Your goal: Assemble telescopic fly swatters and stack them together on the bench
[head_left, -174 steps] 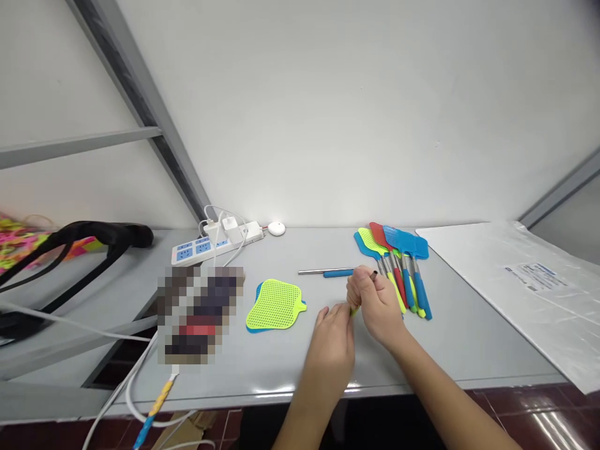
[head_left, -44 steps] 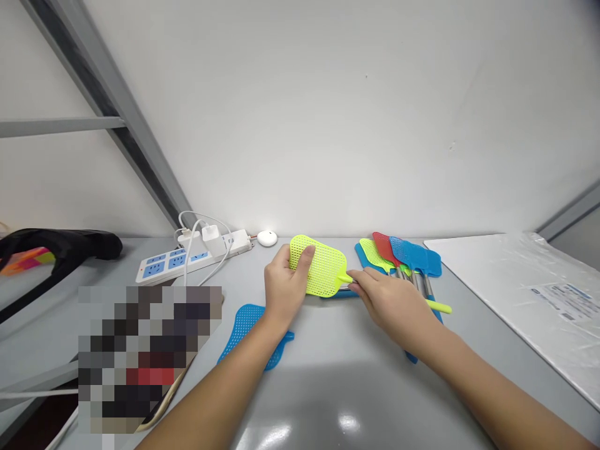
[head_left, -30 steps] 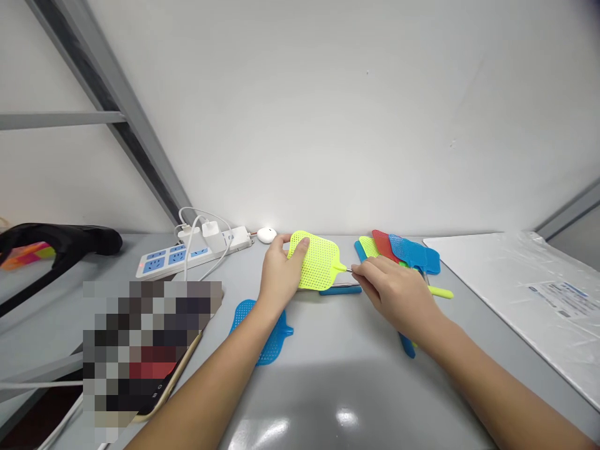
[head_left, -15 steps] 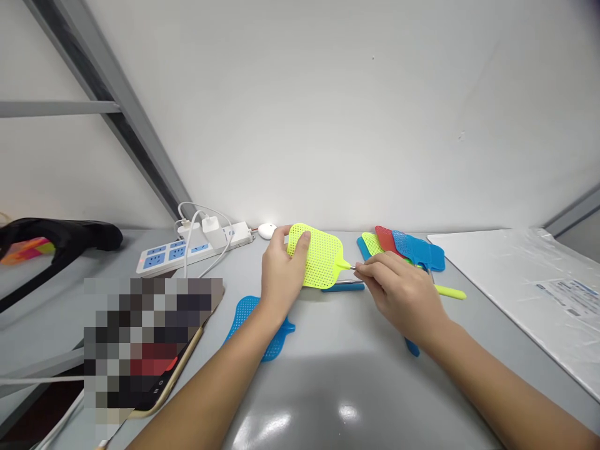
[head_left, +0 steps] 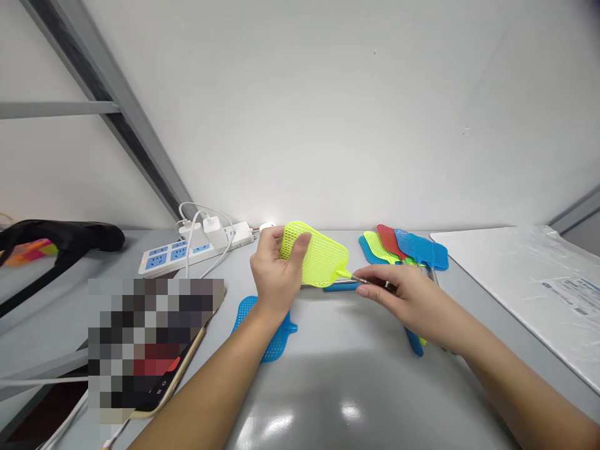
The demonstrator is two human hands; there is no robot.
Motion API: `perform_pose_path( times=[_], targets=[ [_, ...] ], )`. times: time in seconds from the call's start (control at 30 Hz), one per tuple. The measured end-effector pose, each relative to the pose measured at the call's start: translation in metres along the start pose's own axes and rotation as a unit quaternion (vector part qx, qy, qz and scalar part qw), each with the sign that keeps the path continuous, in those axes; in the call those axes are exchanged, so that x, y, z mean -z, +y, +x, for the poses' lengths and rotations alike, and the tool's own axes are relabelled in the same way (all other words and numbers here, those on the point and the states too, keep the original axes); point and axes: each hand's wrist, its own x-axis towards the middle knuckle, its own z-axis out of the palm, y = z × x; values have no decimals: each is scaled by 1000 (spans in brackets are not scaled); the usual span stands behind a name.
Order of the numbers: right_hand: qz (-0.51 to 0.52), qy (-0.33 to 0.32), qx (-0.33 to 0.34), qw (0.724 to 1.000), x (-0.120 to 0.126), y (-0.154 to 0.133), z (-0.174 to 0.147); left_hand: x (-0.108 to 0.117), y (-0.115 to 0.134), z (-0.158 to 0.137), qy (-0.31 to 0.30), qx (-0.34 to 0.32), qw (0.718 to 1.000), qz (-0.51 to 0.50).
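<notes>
A neon-yellow fly swatter (head_left: 322, 253) is held above the table, its perforated head tilted towards me. My left hand (head_left: 279, 265) grips that head, thumb across its front. At its neck, my right hand (head_left: 405, 294) has thumb and fingers about the thin metal rod; the palm hides the rest of the handle. Below my left forearm lies a loose blue swatter head (head_left: 279, 342). Behind the yellow one, a metal rod with a blue handle (head_left: 344, 287) rests on the table. Beyond my right hand, several swatters, including a red one (head_left: 390, 240), lie fanned in a pile.
A white power strip (head_left: 220, 247) with plugged-in chargers stands at the back left. Nearer lies a phone (head_left: 187, 356), its screen blurred out. At the right is a flat plastic-wrapped white package (head_left: 510, 275). A white wall closes off the back.
My right hand has turned and shifted slightly right along the swatter's rod, showing more of the metal. My left hand and the yellow head have moved a little left, the neck tilting downward.
</notes>
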Motion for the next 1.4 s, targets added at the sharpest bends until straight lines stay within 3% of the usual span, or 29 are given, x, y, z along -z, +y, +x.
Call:
perform_pose_path(
  times=[0.17,0.33,0.43,0.67,0.8,0.9,1.03,1.1,1.17,1.3,1.4],
  targets=[
    [-191,92,25,977,-2,11,3,7,-5,20,62,55,997,-2],
    [-260,110,89,955,-7,25,7,11,-7,25,72,56,995,26],
    [-248,79,74,963,-7,24,8,10,-8,20,70,42,996,48],
    [-95,-77,9,992,12,9,1,6,-6,12,33,41,998,42],
    [-62,-97,3,993,14,11,0,7,-6,12,33,24,998,56],
    [-54,-58,1,997,5,9,1,10,-10,16,29,-6,996,81],
    [-93,74,14,993,-12,5,1,8,-10,17,43,-51,990,126],
    [-111,144,26,983,-18,7,2,2,-5,9,43,-10,996,80],
    [-137,197,31,970,-21,12,2,-9,2,-4,5,83,996,-20],
    [-238,236,46,941,-26,20,4,-26,13,-29,-102,260,940,-197],
    [-288,228,65,928,-31,20,3,-28,15,-33,-88,308,919,-230]
  ],
)
